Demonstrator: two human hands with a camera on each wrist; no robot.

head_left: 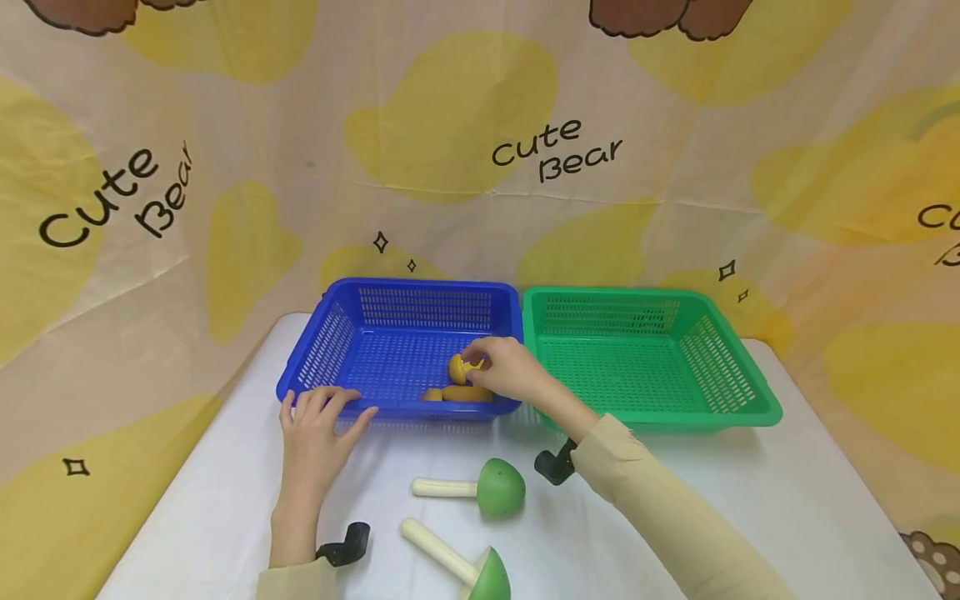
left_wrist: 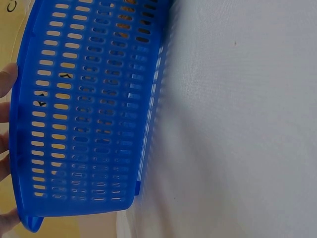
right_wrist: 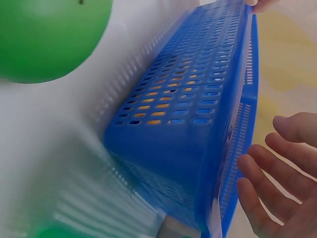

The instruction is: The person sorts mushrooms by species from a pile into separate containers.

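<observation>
My right hand [head_left: 510, 369] is over the front right corner of the blue basket [head_left: 397, 408]. Its fingers [right_wrist: 267, 168] are loosely bent, and the right wrist view shows nothing between them. Close to the fingertips, inside the basket, lies a rounded yellow piece [head_left: 457, 367]. In front of it are a long brownish piece [head_left: 465, 393] and a smaller tan one [head_left: 432, 395], partly hidden by the rim. At the basket's front left, my left hand [head_left: 315, 433] rests its spread fingertips [left_wrist: 6, 79] on the rim.
A green basket [head_left: 765, 408] stands to the right, beside the blue one. Nearer on the white table lie two toy mushrooms with green caps and pale stems, an upper mushroom [head_left: 501, 488] and a lower mushroom [head_left: 489, 577] cut off by the frame. Behind hangs a printed cloth [head_left: 450, 225].
</observation>
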